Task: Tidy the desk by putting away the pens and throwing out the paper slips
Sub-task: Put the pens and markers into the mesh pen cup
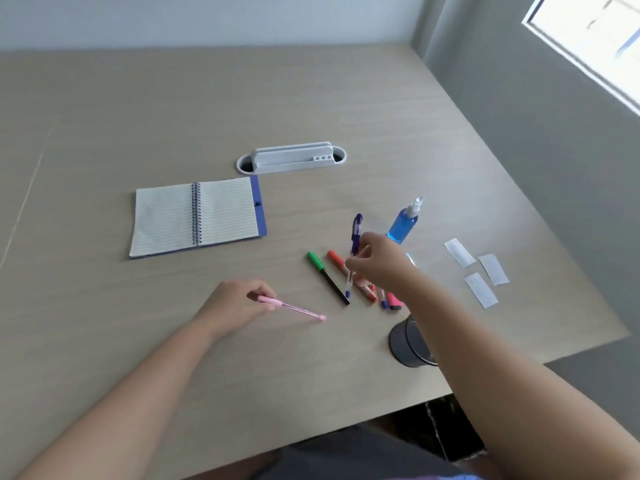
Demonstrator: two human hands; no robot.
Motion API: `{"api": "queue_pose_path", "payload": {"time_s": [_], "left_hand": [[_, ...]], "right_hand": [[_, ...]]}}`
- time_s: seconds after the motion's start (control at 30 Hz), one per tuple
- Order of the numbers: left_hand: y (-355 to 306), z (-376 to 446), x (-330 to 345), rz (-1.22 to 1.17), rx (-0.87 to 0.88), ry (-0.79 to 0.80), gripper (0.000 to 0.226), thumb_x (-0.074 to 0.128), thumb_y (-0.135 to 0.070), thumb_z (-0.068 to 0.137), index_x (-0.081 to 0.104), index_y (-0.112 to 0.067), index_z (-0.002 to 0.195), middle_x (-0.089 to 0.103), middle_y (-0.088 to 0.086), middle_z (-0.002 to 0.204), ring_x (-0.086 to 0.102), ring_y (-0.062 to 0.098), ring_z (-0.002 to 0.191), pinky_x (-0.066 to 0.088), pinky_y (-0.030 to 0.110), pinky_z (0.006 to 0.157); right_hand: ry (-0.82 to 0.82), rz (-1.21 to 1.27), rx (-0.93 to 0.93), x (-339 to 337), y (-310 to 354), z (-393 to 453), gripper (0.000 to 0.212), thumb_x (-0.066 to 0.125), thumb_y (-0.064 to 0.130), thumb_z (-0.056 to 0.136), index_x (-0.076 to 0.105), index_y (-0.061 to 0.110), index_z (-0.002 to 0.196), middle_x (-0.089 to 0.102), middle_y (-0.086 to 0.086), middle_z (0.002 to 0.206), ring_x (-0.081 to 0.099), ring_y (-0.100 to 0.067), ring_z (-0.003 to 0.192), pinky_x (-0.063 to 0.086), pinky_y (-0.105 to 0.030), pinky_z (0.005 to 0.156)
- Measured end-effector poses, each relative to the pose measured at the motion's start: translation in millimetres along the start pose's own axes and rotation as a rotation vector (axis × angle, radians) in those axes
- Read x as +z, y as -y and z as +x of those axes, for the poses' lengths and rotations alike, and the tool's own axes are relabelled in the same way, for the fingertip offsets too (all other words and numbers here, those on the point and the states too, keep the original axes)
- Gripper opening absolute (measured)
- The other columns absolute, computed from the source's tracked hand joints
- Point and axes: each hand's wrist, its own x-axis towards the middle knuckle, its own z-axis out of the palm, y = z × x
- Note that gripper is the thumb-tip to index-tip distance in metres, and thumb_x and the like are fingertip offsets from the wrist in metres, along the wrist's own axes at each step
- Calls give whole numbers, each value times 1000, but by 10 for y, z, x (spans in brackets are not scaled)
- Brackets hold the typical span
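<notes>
My left hand (239, 303) grips a pink pen (298, 309) low over the desk, its tip pointing right. My right hand (381, 263) holds a purple pen (355, 240) almost upright above a cluster of pens. On the desk there lie a green-capped marker (325, 275), an orange-capped pen (337, 260) and a pink highlighter (394, 301), partly hidden by my right wrist. A dark round pen cup (405, 341) stands under my right forearm. Three white paper slips (479, 271) lie to the right.
An open spiral notebook (197, 216) lies left of centre. A white desk organiser (291, 157) sits behind it. A blue spray bottle (405, 220) stands just behind my right hand. The desk's right edge (571, 265) runs close beside the slips.
</notes>
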Motion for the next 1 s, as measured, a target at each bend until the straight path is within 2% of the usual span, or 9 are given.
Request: {"api": "queue_pose_path", "payload": {"time_s": [0.07, 0.23, 0.33, 0.43, 0.57, 0.73, 0.83, 0.9, 1.0], "left_hand": [[-206, -122, -6, -163, -39, -103, 9, 80, -29, 76, 76, -32, 83, 73, -17, 79, 60, -8, 72, 40, 5, 61], [-889, -386, 72, -388, 58, -237, 16, 77, -41, 73, 75, -38, 88, 73, -17, 85, 66, 10, 82, 47, 22, 74], [-1298, -477, 234, -352, 177, -179, 14, 73, -42, 75, 74, -41, 89, 72, -23, 88, 65, 2, 84, 46, 12, 77], [-1604, -473, 450, -232, 272, -113, 12, 74, -34, 79, 76, -36, 90, 73, -19, 91, 65, -3, 90, 42, 2, 77], [-1797, -405, 701, -55, 329, -60, 15, 71, -33, 84, 75, -30, 98, 72, -13, 96, 63, 1, 97, 45, 8, 80], [-1828, -359, 969, 52, 213, -78, 34, 55, -58, 82, 69, -40, 107, 69, -22, 93, 61, -2, 93, 47, 41, 93], [-1810, -315, 1037, 90, 77, -192, 44, 42, -63, 83, 66, -40, 111, 68, -20, 94, 61, 5, 95, 42, 39, 94], [-1688, -219, 1050, -6, -78, -301, 34, 50, -53, 87, 68, -35, 109, 69, -13, 95, 63, 11, 96, 46, 37, 93], [-1466, -7, 1101, -100, -278, -374, 18, 63, -31, 87, 70, -26, 102, 71, -2, 95, 65, 17, 95, 50, 28, 80]], "right_hand": [[-68, 74, -13, -311, -165, -191, 12, 61, 11, 79, 57, 5, 90, 65, -8, 75, 66, -23, 64, 53, -31, 64], [-224, 106, 17, -805, -825, -594, 10, 63, 13, 80, 55, 20, 81, 61, -1, 70, 57, -20, 64, 46, -31, 61], [-173, 136, 94, -836, -1213, -688, 7, 63, 21, 76, 58, 26, 78, 68, -5, 75, 63, -26, 71, 54, -45, 72], [-69, 70, 82, -768, -1439, -717, 1, 64, 24, 81, 65, 24, 81, 66, 0, 75, 59, -19, 70, 52, -39, 72], [-44, -36, 59, -742, -1501, -716, 23, 65, 27, 85, 67, 4, 85, 58, -4, 85, 54, -20, 72, 44, -31, 66], [19, 95, -63, -951, -1447, -688, 27, 59, 33, 92, 72, 17, 109, 57, -8, 97, 55, -10, 84, 42, -18, 69], [-3, 122, -127, -1136, -1374, -517, 39, 48, 30, 98, 66, -2, 111, 64, -28, 109, 57, -30, 86, 49, -44, 82], [17, 96, -124, -1187, -1294, -298, 33, 50, 27, 97, 68, 4, 112, 69, -19, 101, 56, -22, 77, 51, -42, 81], [144, -21, -141, -1079, -1121, 122, 25, 55, 20, 91, 70, 14, 111, 70, -5, 101, 64, -20, 85, 54, -35, 83]]}}
